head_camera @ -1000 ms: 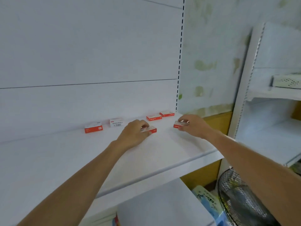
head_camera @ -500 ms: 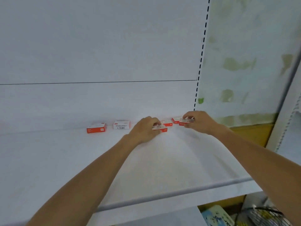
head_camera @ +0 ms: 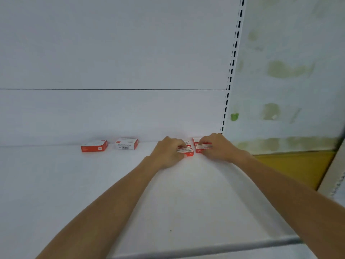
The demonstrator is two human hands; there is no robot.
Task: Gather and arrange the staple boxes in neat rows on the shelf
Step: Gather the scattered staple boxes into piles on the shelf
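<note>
Roughly halfway, I'd say. At the back right corner of the shelf (head_camera: 168, 212) the left hand (head_camera: 169, 153) pinches one staple box (head_camera: 186, 152) and the right hand (head_camera: 218, 147) pinches a second box (head_camera: 202, 147), just in front of what look like two more (head_camera: 196, 140). Two stray boxes (head_camera: 94, 146) sit well to the left, ungathered.

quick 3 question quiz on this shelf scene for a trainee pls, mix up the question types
1. True or false: the left hand holds nothing.
2. Where is the right-hand box, gripped by the right hand? A) near the back right corner of the shelf B) at the shelf's front edge C) on the floor
3. How many loose boxes lie by themselves, left of both hands?

Key
1. False: it grips the left-hand box.
2. A
3. Two
</note>
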